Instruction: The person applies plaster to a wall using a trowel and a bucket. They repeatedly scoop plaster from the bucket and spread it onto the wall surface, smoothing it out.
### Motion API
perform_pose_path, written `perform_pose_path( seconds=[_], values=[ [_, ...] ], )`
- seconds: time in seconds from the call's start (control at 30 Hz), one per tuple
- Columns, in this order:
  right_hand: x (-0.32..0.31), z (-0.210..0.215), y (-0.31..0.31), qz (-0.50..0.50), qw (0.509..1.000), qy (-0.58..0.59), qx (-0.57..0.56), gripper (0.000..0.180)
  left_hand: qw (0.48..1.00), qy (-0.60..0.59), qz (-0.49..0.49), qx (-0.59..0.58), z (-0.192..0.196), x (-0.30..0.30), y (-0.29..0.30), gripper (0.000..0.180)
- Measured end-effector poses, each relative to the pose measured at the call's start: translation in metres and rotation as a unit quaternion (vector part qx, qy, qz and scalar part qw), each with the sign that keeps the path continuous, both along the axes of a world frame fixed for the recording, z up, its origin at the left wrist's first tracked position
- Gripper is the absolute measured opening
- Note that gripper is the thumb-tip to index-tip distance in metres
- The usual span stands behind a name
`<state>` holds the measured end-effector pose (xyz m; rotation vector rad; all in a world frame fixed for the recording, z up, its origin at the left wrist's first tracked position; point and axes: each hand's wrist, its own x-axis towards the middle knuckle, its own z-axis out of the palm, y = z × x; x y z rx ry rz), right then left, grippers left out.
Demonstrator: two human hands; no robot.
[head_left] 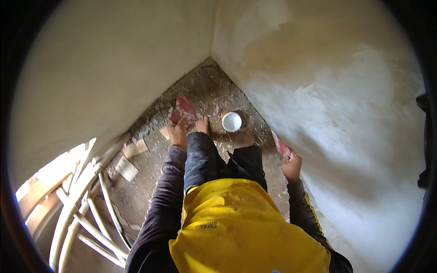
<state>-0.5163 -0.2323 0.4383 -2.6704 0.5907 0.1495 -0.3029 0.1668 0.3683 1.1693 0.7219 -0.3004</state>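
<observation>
My left hand [178,133] is closed on a flat red plaster spreader [184,109], broad and smeared with pale plaster, held out over the floor. At the right, my right hand [292,166] grips a second red spreader [280,144], seen nearly edge-on beside the right wall [346,118]. Whether its blade touches the wall I cannot tell. Wet-looking white patches cover much of that wall. Between my hands, beyond my knees, a small round white tub [231,122] stands on the floor; its inside looks white.
Two walls meet in a corner ahead, the left wall [123,54] plain beige. The dirt floor [150,168] is strewn with scraps. Pale pipes [75,207] lie bunched at the lower left, near wooden boards [43,198]. Flat offcuts [126,169] lie by them. My bare feet are near the tub.
</observation>
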Motion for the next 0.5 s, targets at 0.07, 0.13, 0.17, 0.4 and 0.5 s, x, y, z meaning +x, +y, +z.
perform_pose_path(
  seconds=[0.07,0.13,0.17,0.4,0.5],
  values=[
    [-0.01,-0.021,-0.016,0.03,1.0,0.0,-0.006,0.03,0.999,-0.005,-0.013,0.041,-0.021,-0.025,-0.009,0.023],
    [-0.02,-0.044,-0.03,0.026,0.998,0.064,-0.001,0.03,0.996,-0.011,-0.033,0.085,-0.051,-0.048,-0.024,0.021],
    [-0.026,-0.057,-0.037,0.045,0.994,0.095,-0.004,0.031,0.994,-0.004,-0.042,0.101,-0.069,-0.058,-0.033,0.024],
    [-0.071,-0.115,-0.055,0.056,0.985,0.153,0.05,0.033,0.962,0.124,-0.147,0.194,-0.224,-0.123,-0.122,0.027],
    [-0.082,-0.136,-0.053,0.02,0.979,0.198,0.047,0.037,0.885,0.023,-0.295,0.36,-0.285,-0.141,-0.154,0.033]
  ],
)
